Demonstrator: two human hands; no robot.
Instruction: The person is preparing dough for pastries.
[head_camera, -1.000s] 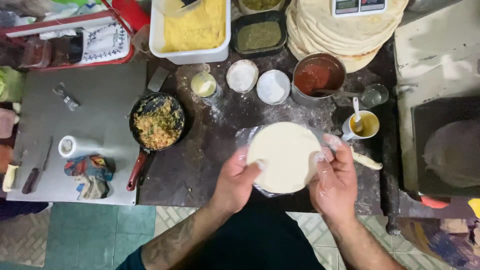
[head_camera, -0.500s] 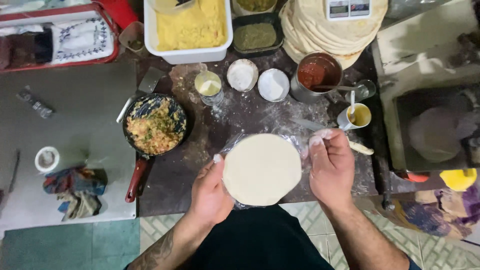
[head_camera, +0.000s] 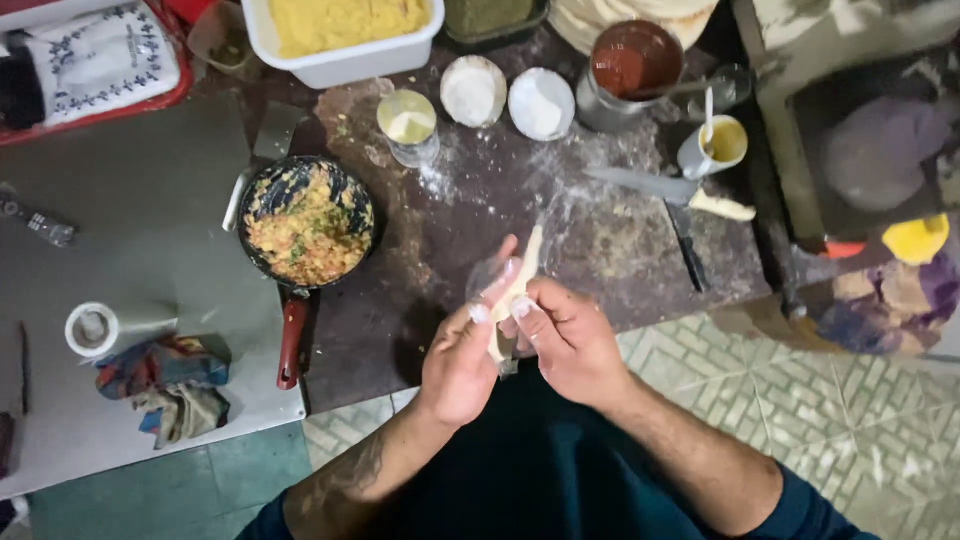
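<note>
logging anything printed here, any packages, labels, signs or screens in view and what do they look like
No labels, signs or screens show clearly.
Roll of tape: left on the grey board, round, white.
White tub: top edge, rectangular, filled with yellow crumbs.
Patterned cloth: top left in a red tray, white with dark stitching.

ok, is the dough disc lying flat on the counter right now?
No. Both hands, left and right, hold the dough disc up on edge, clear of the dark counter.
</note>
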